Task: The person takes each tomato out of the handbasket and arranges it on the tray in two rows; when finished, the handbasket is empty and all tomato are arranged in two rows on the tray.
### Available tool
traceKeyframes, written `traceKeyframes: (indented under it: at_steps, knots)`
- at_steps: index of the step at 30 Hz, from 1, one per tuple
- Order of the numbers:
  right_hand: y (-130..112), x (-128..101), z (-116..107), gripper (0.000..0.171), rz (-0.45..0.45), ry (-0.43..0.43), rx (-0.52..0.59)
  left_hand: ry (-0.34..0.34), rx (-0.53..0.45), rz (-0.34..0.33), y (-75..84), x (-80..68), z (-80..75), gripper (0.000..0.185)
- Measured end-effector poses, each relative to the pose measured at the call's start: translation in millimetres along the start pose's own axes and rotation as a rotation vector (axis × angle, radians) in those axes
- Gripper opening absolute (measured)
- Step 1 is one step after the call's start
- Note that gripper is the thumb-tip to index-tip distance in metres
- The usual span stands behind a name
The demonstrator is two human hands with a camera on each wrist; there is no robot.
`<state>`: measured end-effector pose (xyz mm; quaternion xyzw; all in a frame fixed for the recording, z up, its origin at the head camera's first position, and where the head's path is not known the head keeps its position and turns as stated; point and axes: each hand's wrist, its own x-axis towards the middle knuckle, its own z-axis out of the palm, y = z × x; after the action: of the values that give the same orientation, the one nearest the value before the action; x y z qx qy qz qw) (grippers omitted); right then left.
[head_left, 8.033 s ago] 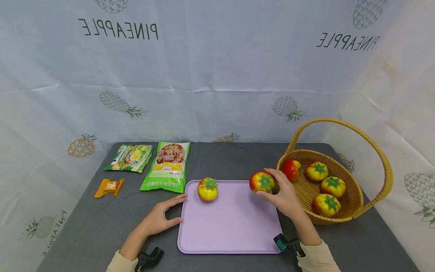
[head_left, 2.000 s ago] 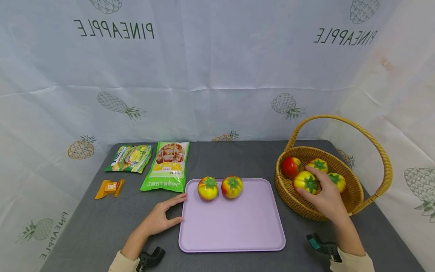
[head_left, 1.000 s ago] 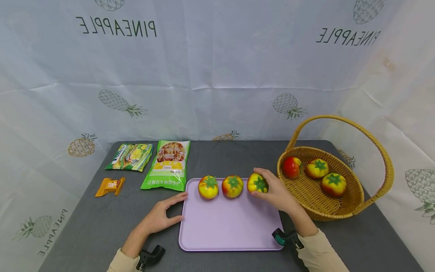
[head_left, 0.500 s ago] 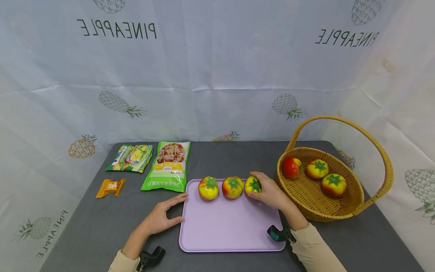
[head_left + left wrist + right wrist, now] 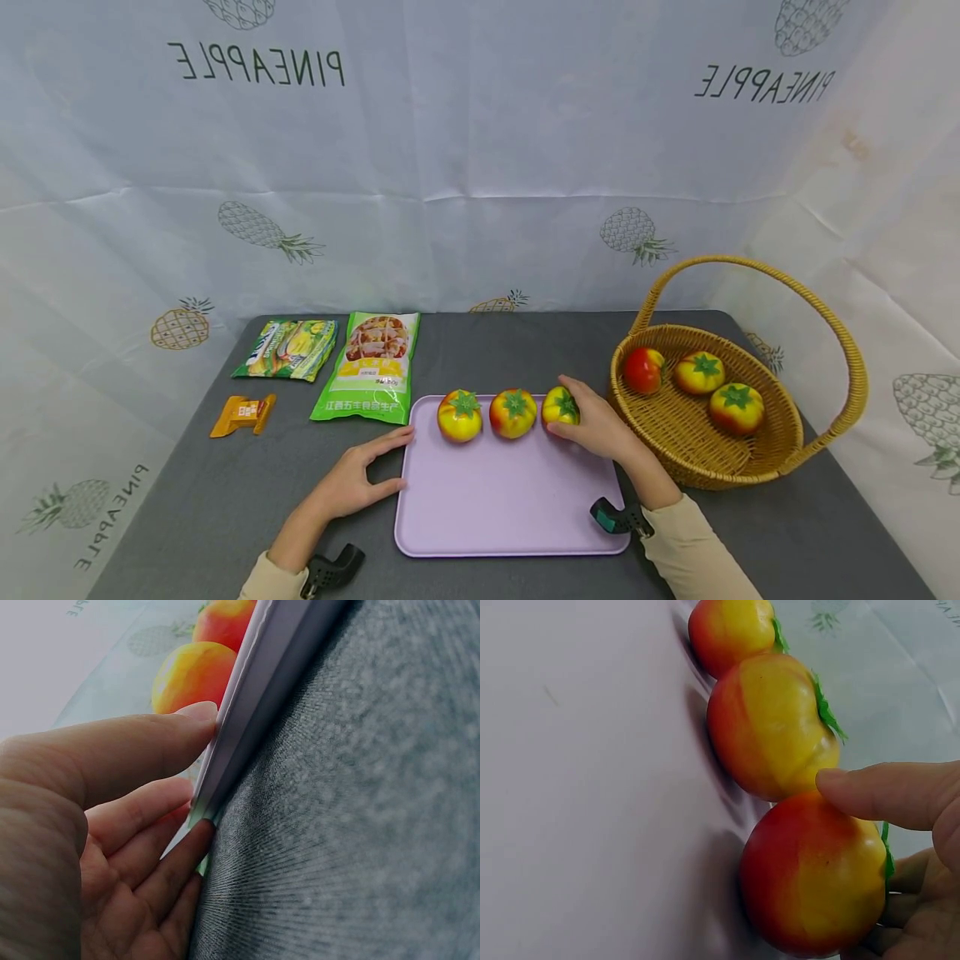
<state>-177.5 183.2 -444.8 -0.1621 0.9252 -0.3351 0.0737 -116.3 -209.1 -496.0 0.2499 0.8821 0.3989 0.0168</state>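
Note:
Three red-and-yellow persimmons with green leafy tops line the far edge of a lilac tray [image 5: 510,508]: a left persimmon [image 5: 458,421], a middle persimmon [image 5: 512,417] and a right persimmon [image 5: 555,407]. Thumb and fingers of my right hand [image 5: 597,423] are round the right one, which rests on the tray. In the right wrist view my thumb lies on that persimmon [image 5: 810,877], close beside the middle persimmon [image 5: 769,727]. My left hand [image 5: 348,482] touches the tray's left edge with fairly straight fingers; the left wrist view shows the thumb tip at the rim [image 5: 236,712].
A wicker basket [image 5: 693,467] with a tall handle stands at the right, holding two more persimmons and a red fruit [image 5: 642,370]. Left of the tray lie a green-and-white food bag [image 5: 369,367], a green-yellow packet [image 5: 288,350] and an orange wrapped snack [image 5: 242,415].
One persimmon was set down mid-row; my right hand then took another from the basket, carried it left and lowered it beside that one. My left hand stayed at the tray.

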Motion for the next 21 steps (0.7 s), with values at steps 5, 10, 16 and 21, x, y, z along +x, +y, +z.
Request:
traceKeyframes:
  at_steps: [5, 10, 16, 21]
  knots:
    - [-1.1, 0.2, -1.1, 0.084, 0.030, -0.017, 0.010, -0.003, -0.003, -0.012, -0.3, -0.1, -0.1, 0.059]
    - [-1.5, 0.7, -1.8, 0.086, 0.051, -0.019, 0.020, -0.003, 0.000, -0.007, -0.3, 0.3, -0.2, 0.059]
    - [-1.0, -0.1, -3.2, 0.087, 0.054, -0.001, 0.026, 0.000, -0.001, 0.008, -1.3, 0.7, -0.1, 0.058]
    - [-3.1, -3.9, -6.3, 0.087, 0.020, 0.045, 0.028, 0.003, -0.012, 0.008, -1.8, 0.3, 0.1, 0.059]
